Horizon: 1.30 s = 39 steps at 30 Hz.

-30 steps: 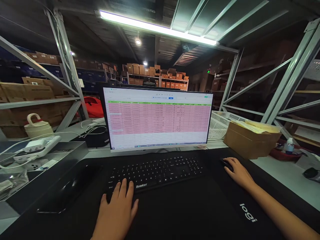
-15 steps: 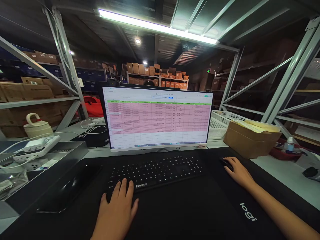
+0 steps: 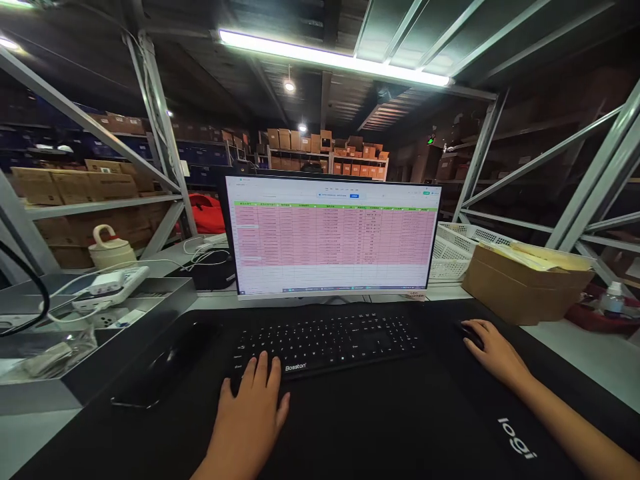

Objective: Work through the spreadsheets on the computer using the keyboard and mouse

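Observation:
My left hand (image 3: 255, 407) rests palm down with its fingers spread over the lower left corner of a black Bosston keyboard (image 3: 325, 343). At the right, my right hand (image 3: 497, 350) curves over a dark computer mouse (image 3: 473, 335), most of which is hidden under the fingers. Both lie on a large black desk mat (image 3: 370, 427) with a "logi" print. Behind the keyboard stands a monitor (image 3: 333, 277) showing a spreadsheet with pink rows under a green header; its text is too small to read.
On the left, a grey tray (image 3: 115, 343) holds a white power strip (image 3: 111, 292) with cables; a cream bottle (image 3: 113, 253) stands behind it. A glossy black object (image 3: 165, 363) lies on the mat. To the right are a cardboard box (image 3: 520, 287) and white baskets (image 3: 450, 257).
The camera has turned slightly left, so everything appears farther right. Both hands keep about the same place on the keyboard and mouse. The spreadsheet looks the same.

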Available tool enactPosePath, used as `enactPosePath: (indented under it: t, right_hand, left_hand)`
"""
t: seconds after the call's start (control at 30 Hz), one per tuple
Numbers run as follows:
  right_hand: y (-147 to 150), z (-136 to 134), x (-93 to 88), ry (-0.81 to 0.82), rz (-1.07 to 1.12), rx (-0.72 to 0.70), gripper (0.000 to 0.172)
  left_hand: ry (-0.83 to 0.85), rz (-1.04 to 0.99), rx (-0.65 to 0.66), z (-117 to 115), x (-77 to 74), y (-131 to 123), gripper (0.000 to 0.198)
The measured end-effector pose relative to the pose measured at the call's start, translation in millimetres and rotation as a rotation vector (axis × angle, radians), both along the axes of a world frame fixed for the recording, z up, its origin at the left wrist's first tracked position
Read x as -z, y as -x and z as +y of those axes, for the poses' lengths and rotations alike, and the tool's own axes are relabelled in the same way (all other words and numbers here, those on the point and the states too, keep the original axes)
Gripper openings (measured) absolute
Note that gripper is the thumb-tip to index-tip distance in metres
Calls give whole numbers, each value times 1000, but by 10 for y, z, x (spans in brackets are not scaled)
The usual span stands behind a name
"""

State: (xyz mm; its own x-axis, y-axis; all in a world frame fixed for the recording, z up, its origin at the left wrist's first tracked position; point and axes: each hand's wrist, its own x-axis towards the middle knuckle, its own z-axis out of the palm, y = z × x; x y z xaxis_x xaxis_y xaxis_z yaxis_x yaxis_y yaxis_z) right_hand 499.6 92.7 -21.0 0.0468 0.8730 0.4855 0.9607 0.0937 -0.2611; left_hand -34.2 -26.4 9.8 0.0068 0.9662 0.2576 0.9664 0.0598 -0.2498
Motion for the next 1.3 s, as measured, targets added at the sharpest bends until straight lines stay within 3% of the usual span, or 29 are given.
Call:
enactPosePath:
  t: [0.37, 0.6, 1.0, 1.3]
  right_hand:
    - [-7, -20, -19, 25, -19, 11, 47]
    - [-206, 57, 89, 11, -32, -23, 44]
    - [-231, 174, 177, -21, 17, -37, 54]
    - [62, -61, -105, 10, -84, 63, 51]
  left_hand:
    - [10, -62, -7, -16, -32, -15, 55]
    - [15, -51, -6, -37, -56, -25, 55]
    - [65, -81, -29, -69, -124, -68, 57]
    - [25, -58, 7, -60, -91, -41, 56]
